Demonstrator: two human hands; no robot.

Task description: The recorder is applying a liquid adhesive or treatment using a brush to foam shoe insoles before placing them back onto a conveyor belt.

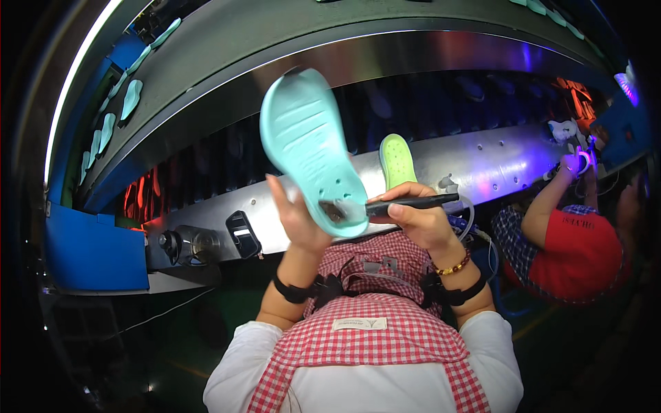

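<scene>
A light turquoise shoe sole is held up tilted in front of me, its ridged and dimpled face showing. My left hand grips it near the heel end, partly hidden behind the sole. My right hand is closed round the black handle of a flat brush. The brush's dark bristles touch the sole's heel and look slightly blurred. Beyond my right hand, a lime-green sole with small holes lies on the metal ledge.
The metal ledge carries a black phone-like object and a clear jug with a dark lid. Above runs a dark conveyor belt with turquoise soles along its left side. A co-worker in red works at right.
</scene>
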